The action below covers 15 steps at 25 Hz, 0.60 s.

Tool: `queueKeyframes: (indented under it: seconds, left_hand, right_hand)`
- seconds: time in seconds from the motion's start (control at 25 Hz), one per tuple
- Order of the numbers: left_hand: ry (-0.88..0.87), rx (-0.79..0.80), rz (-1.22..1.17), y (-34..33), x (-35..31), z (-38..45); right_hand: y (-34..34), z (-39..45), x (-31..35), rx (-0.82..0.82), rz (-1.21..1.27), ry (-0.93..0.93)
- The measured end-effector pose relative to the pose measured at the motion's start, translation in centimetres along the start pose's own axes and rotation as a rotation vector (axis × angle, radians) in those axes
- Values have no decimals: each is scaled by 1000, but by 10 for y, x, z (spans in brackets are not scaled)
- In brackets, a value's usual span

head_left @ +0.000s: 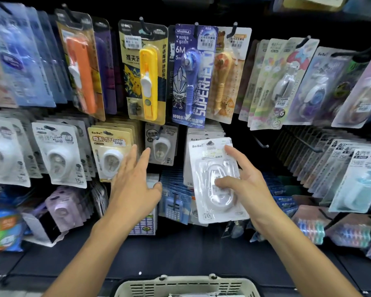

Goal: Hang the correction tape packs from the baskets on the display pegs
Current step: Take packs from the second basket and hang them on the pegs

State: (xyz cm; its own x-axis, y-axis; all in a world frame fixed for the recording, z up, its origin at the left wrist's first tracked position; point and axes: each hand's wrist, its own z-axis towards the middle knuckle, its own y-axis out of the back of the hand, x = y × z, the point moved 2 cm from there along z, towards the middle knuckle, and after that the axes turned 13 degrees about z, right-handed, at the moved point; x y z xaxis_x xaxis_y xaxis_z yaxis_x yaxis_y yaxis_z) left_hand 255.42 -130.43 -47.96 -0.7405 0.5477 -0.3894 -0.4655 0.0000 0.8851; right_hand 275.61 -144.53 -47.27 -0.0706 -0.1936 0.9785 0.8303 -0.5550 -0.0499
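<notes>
My right hand (pixel 247 185) grips a white correction tape pack (pixel 204 168), thumb on its clear blister and fingers behind the card. The pack's hang hole sits at the front of a stack of like white packs (pixel 204 135) in the middle row. My left hand (pixel 135 181) is raised with fingers straight, holding nothing, in front of a yellow-carded tape pack (pixel 109 151) and a grey pack (pixel 161 146). A beige basket (pixel 184 286) stands at the bottom edge, just below my arms.
Pegs full of carded stationery cover the wall: orange (pixel 81 71) and yellow (pixel 149 78) clip pushers, a blue pen-type tape (pixel 193 76). Two bare pegs (pixel 308 144) stick out right of my right hand. A dark shelf (pixel 180 249) runs below.
</notes>
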Motion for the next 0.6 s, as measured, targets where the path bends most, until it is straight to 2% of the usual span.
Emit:
queueKeyframes:
  seconds: [0.16,0.44,0.52,0.6]
  left_hand:
    - [11,14,15,-2,2,1]
    - [-2,56,12,-3,-1,-5]
    - [-5,63,16,-2,1,-5]
    - [-13,63,9,0,2,-5]
  right_hand:
    - [-10,22,-5,28,-237,7]
    - [-19,68,-21,-11,-1030,35]
    - [-22,69,-33,51,-1139,-16]
    - [-22,73,-36,9,-1170,-11]
